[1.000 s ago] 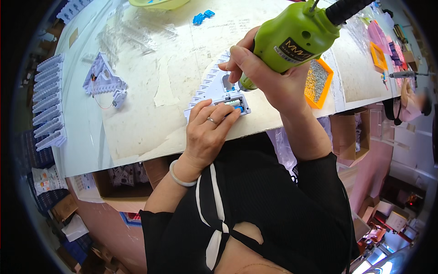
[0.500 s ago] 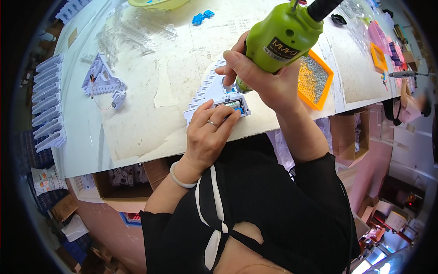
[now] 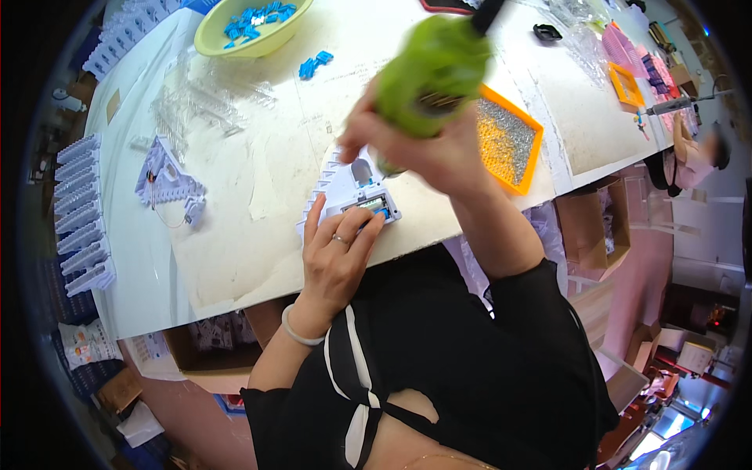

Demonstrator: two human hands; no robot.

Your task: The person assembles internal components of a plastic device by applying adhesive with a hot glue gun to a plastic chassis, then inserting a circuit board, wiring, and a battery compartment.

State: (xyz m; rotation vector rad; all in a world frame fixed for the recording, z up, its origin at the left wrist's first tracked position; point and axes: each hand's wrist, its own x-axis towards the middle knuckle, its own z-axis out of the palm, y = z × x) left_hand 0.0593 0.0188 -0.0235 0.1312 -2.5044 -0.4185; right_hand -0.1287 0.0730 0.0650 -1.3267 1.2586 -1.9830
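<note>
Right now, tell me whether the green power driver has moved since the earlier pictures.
Yes: the green power driver, held in the right hand, has shifted left against the orange tray, leaving more of its rim showing.

Blk top [image 3: 486,352], loose blk slvs [image 3: 517,301], wht-trimmed front tie [image 3: 374,399]; pale bangle [image 3: 294,335], silver-col. ring [image 3: 339,238].

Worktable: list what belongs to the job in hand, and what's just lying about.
Belongs:
- green power tool, in the right hand
- white toothed housing, touched by the left hand
- orange tray of small metal pieces, probably

Apparently lying about:
- clear plastic packaging
- black piece
</note>
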